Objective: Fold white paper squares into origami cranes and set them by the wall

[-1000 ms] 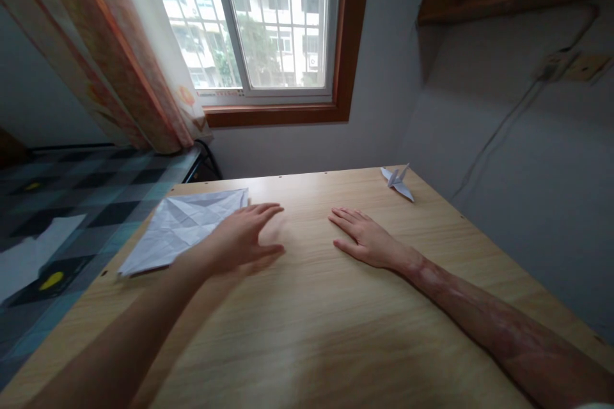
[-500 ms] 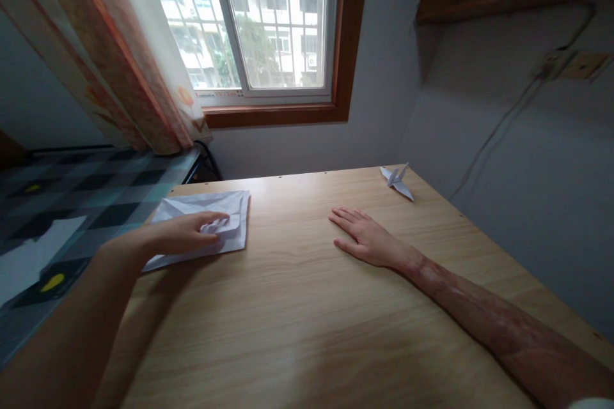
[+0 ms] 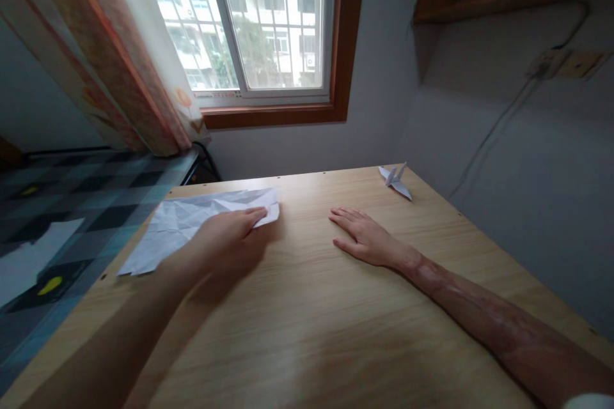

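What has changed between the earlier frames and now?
The left hand, open beside the creased paper in the first frame, then over it, has swung back right and now grips the paper's right edge, which reaches further right. Unchanged: the right hand flat on the table, the paper bird at the far right corner.

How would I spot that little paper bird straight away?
Find the pale wooden table in front of the window. Near its far right corner, beyond the right hand, sits the paper crane. Unlike the wide creased paper in the left hand, it is small, with raised points.
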### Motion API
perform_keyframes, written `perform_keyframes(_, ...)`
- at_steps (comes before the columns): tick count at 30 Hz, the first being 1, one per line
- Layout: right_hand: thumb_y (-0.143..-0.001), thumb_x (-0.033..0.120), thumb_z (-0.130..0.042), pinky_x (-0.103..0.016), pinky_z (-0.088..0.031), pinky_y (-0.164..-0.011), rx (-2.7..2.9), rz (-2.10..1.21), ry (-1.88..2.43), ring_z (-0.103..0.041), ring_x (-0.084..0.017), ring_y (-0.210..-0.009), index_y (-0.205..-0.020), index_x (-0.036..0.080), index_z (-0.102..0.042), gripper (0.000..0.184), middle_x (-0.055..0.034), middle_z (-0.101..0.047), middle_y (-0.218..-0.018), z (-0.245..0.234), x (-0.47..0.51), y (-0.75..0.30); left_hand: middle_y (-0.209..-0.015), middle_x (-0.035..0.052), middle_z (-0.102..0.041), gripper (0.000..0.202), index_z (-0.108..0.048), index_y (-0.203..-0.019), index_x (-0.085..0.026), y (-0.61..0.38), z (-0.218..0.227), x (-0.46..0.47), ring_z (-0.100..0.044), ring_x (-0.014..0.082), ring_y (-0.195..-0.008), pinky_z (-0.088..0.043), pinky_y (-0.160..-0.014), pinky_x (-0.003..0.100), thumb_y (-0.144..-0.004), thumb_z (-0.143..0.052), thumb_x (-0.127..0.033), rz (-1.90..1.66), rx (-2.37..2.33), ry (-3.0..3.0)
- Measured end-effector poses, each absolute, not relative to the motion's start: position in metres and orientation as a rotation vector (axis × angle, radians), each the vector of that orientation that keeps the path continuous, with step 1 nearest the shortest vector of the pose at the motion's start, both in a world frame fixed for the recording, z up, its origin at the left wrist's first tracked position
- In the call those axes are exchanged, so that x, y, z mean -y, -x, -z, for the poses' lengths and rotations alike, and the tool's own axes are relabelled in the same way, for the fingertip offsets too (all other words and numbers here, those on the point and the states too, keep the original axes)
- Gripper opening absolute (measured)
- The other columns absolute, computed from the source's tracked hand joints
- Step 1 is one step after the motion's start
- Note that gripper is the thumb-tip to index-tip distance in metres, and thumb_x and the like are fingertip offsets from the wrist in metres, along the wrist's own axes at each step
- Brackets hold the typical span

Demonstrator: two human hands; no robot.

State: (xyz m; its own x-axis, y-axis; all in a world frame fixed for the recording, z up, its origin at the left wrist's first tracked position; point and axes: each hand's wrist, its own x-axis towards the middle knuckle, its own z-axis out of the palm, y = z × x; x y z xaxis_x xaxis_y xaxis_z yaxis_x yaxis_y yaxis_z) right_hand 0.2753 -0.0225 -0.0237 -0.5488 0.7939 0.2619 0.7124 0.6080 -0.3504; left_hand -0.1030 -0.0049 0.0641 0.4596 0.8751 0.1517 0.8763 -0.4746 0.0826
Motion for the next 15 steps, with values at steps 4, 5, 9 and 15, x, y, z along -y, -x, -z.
perform_keyframes(4, -0.107, 0.048, -0.061, -0.057, -0.035, -0.134, 2.398, -0.276, 1.178, -0.047, -0.033, -0.161, -0.168, 0.024, -0.048, 0.067, -0.0151, -0.051, -0.172, 0.026, 0.022, -0.276, -0.159, 0.0112, -0.067, 0.051, -0.065, -0.152, -0.028, 0.046, -0.032, 0.034, -0.068, 0.0353, -0.142, -0.056, -0.117, 0.052, -0.103, -0.052, -0.032, 0.346, 1.527, 2.792)
perform_keyframes(5, -0.106, 0.048, -0.063, -0.057, -0.037, -0.134, 2.382, -0.272, 1.164, -0.049, -0.033, -0.160, -0.169, 0.022, -0.045, 0.070, -0.0162, -0.052, -0.172, 0.027, 0.022, -0.276, -0.162, 0.0138, -0.064, 0.055, -0.059, -0.158, -0.026, 0.035, -0.024, 0.042, -0.067, 0.0353, -0.144, -0.056, -0.117, 0.052, -0.104, -0.053, -0.036, 0.397, 1.531, 2.820)
perform_keyframes(9, -0.104, 0.043, -0.065, -0.053, -0.040, -0.133, 2.352, -0.253, 1.057, -0.047, -0.032, -0.161, -0.173, 0.020, -0.038, 0.077, -0.0169, -0.047, -0.174, 0.024, 0.023, -0.277, -0.177, 0.0222, -0.042, 0.092, -0.027, -0.175, -0.014, 0.011, -0.005, 0.063, -0.048, 0.0340, -0.161, -0.047, -0.128, 0.047, -0.102, -0.065, -0.053, 0.551, 1.369, 3.000)
perform_keyframes(15, -0.109, 0.031, -0.057, -0.053, -0.034, -0.135, 2.455, -0.175, 0.938, -0.042, -0.028, -0.164, -0.165, 0.032, -0.054, 0.056, -0.0068, -0.045, -0.177, 0.012, 0.025, -0.274, -0.180, 0.0215, -0.035, 0.110, -0.035, -0.174, -0.021, 0.036, -0.020, 0.053, -0.038, 0.0426, -0.165, -0.033, -0.134, 0.058, -0.085, -0.079, -0.068, 0.239, 1.269, 3.008)
